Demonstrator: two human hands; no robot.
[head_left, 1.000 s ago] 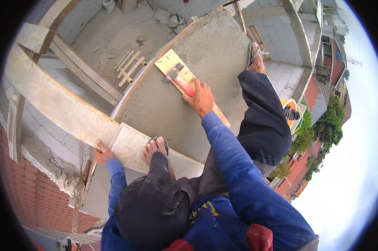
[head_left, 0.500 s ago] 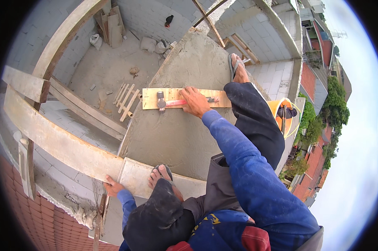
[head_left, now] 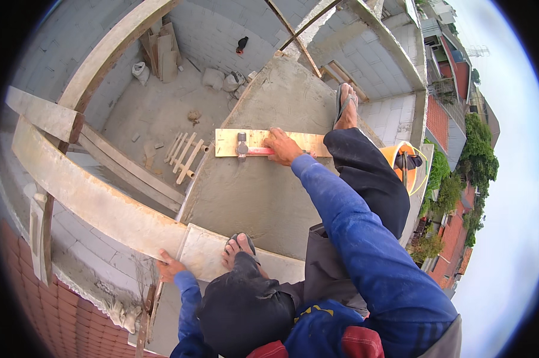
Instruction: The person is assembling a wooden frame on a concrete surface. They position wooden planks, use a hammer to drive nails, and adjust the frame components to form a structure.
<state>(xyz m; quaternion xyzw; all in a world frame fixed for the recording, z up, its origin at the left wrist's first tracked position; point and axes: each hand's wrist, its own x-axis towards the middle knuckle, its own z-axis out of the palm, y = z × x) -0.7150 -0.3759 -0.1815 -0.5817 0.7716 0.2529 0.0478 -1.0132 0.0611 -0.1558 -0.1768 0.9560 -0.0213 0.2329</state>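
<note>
My right hand [head_left: 283, 146] is closed on the red handle of a hammer [head_left: 242, 146], whose dull metal head points left. The hammer lies on a pale wooden board [head_left: 225, 143], flat on the smooth grey concrete slab [head_left: 245, 197]. My wrist hides the end of the handle. Lower left, my left hand [head_left: 171, 267] grips the near edge of a long, pale plank [head_left: 102, 194]. Its fingers lie close to where this plank meets a second one [head_left: 210, 256]. My left foot in a flip-flop [head_left: 238, 250] stands on that second plank.
My right foot [head_left: 346, 107] rests at the slab's far right edge. An orange bucket [head_left: 390, 156] with dark things inside stands beside my right leg. Left of the slab the drop opens to a lower floor [head_left: 162, 113] with sacks and wooden slats [head_left: 183, 155]. Red roof tiles lie lower left.
The whole view has shifted slightly. My right hand has moved a little along the handle toward the hammer's head. My left hand stays at the plank edge.
</note>
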